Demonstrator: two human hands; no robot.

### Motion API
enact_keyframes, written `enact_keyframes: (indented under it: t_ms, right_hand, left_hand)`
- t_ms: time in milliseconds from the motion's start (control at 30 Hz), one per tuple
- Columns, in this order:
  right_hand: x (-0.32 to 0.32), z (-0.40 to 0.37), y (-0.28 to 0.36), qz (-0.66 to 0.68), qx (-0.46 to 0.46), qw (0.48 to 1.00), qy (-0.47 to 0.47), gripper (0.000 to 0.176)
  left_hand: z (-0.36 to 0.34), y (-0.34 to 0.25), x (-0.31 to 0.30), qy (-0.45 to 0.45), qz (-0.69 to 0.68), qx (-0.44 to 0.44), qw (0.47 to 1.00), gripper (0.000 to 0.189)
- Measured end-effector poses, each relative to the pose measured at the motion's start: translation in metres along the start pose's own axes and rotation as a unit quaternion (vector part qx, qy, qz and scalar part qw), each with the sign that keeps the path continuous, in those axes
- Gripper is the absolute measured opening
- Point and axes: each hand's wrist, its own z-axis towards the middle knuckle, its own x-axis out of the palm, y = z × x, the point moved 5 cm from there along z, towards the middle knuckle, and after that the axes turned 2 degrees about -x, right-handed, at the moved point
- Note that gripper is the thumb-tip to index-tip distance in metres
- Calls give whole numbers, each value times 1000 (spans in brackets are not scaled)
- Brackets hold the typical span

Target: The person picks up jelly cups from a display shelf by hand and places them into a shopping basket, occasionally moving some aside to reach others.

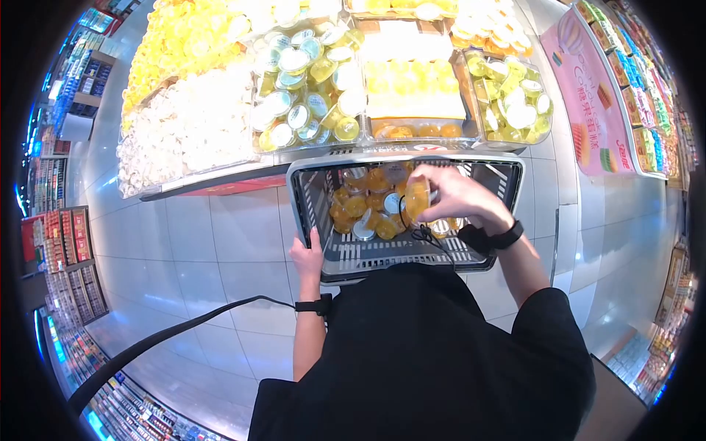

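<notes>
A grey shopping basket (353, 262) with slotted walls is in front of my body, against the display's front edge. Several orange jelly cups (355, 204) with pale lids lie inside it, mostly toward its left and middle. My left hand (307, 257) grips the basket's left rim near the front corner, its thumb over the edge. Above the basket's inside, my right hand (465, 197) pinches another orange jelly cup (417, 198) between thumb and fingers. A thin black cord (425, 234) dangles below that hand.
Behind the basket, a display holds yellow-green jelly cups (301, 95), pale wrapped pieces (191, 125) and more cups (515, 99) at the right. A pink-sided stand (594, 95) is farther right. Shelves (70, 250) line the left. A black strap (184, 323) extends from my left wrist.
</notes>
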Motion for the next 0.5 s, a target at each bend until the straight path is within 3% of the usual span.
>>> enact_keyframes:
  t_ms: [67,133,167,200,300,367,400,467,500]
  right_hand:
    - [-23,1,22,-121,-185,973,-64,56]
    - [-44,6,40,-81,-110,989,-57,55]
    - [-54,14,44,-47,-188,976,-102,58]
    - [-66,17,60,-45,-157,979,-120,58]
    - [-103,67,41,-73,-121,981,-135,60]
    - [-123,109,28,-211,-184,944,-176,64]
    - [-124,125,23,-212,-186,944,-173,64]
    - [-120,162,-6,-271,-37,955,-116,67]
    - [-117,181,-24,-272,-41,955,-112,67]
  left_hand:
    - [0,3,0,2,-6,-6,1000,35]
    - [1,13,3,2,8,-10,1000,31]
    - [2,10,1,-1,7,-11,1000,31]
    - [1,2,-1,-4,-2,-5,1000,34]
    - [1,8,1,-14,-7,0,1000,39]
    - [1,10,0,-22,-4,-1,1000,40]
    - [2,5,-1,-14,4,-11,1000,41]
    - [1,7,-1,-10,14,-24,1000,42]
    - [1,11,1,-16,13,-15,1000,42]
